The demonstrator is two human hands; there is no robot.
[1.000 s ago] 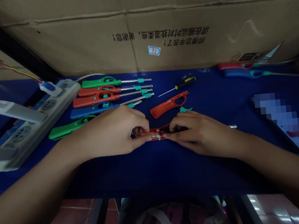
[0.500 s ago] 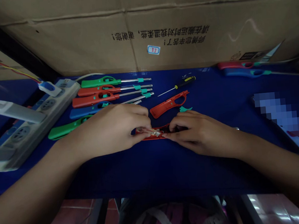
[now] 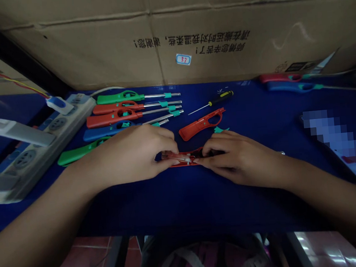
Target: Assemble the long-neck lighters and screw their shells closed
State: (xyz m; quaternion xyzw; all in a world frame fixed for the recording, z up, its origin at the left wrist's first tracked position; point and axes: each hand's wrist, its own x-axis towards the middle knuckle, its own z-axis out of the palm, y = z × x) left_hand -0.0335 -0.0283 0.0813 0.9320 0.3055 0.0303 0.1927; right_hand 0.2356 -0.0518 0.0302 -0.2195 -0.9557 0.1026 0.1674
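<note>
Red lighter shell (image 3: 189, 158) lies on the blue worktop (image 3: 184, 203), just in front of a loose shell half (image 3: 200, 124). Left hand (image 3: 133, 156) is pinched shut on a clear inner part (image 3: 177, 156) at the shell's left end. Right hand (image 3: 236, 158) is clamped on its right end. Screwdriver (image 3: 212, 102) sits behind the loose half, with a row of assembled lighters (image 3: 126, 112) to its left.

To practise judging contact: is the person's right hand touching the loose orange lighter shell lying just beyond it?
Apart. The head view shows blue cloth between the right hand and the orange shell.
</note>
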